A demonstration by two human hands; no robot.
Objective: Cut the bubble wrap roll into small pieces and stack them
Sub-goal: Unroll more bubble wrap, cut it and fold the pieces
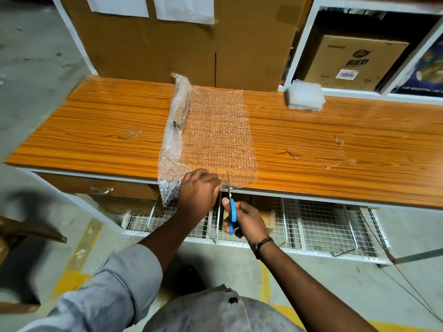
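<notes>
A sheet of clear bubble wrap (217, 130) lies unrolled across the wooden table (96, 130), its rolled part (176, 123) along the left side and hanging over the front edge. My left hand (199, 190) grips the wrap's near edge at the table front. My right hand (244, 219) holds blue-handled scissors (232, 212), blades pointing up at the wrap's near edge just right of my left hand. A stack of cut bubble wrap pieces (305, 95) sits at the table's back right.
Large cardboard boxes (179, 44) stand behind the table. A white shelf (304, 44) at the right holds a printed box (352, 63). White wire baskets (311, 221) sit under the table. A wooden piece (28, 228) juts in at the left.
</notes>
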